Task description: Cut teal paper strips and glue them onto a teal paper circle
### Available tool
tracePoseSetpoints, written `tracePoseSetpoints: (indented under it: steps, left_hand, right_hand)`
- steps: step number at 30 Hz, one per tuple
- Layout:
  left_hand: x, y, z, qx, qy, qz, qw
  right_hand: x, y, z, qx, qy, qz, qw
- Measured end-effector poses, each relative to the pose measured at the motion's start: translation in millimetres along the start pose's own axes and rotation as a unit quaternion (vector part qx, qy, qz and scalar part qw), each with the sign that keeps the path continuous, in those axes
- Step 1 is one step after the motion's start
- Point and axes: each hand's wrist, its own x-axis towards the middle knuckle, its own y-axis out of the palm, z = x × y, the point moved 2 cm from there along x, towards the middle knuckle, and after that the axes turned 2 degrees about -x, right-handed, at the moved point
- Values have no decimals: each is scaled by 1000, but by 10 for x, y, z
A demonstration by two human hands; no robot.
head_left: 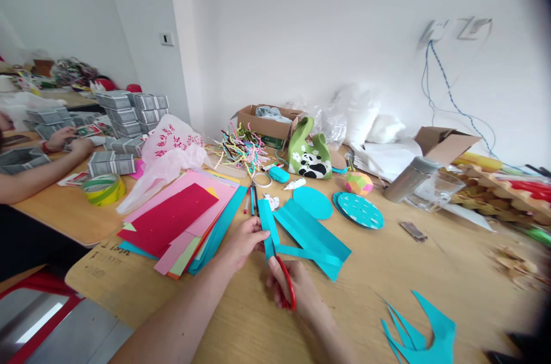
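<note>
My left hand (247,240) pinches a narrow blue paper strip (267,220) near its middle, above the table. Wrapped round the red handles of the scissors (287,289) is my right hand (286,283); the blades are at the lower end of the strip. Another thin blue strip (295,251) reaches right from there, over a larger folded blue sheet (314,232) lying on the table. A blue paper circle (313,203) and a patterned blue disc (360,210) lie behind and to the right.
Coloured paper (172,220) is stacked on the left, near a plastic bag (172,146) and tape (103,189). Blue scraps (430,329) lie front right. A metal flask (411,178) leans by a glass (434,189). Another person's arms (47,171) are at far left.
</note>
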Motion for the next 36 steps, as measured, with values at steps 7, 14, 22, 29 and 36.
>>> tracePoseSetpoints:
  steps: [7, 14, 22, 29, 36]
  left_hand:
    - [-21, 37, -11, -8, -19, 21, 1000]
    - [-16, 40, -5, -10, -18, 20, 1000]
    - [-8, 32, 12, -17, -15, 22, 999]
    - [-7, 29, 18, -32, -15, 25, 999]
    - [-14, 28, 7, -39, -13, 24, 999]
  right_hand:
    - [-2, -3, 25, 21, 3, 1, 1000]
    - [-19, -11, 33, 15, 5, -8, 1000]
    - [-7, -5, 7, 27, -3, -7, 1000]
    - [-16, -25, 10, 12, -1, -12, 1000]
    - [7, -35, -24, 12, -9, 3, 1000]
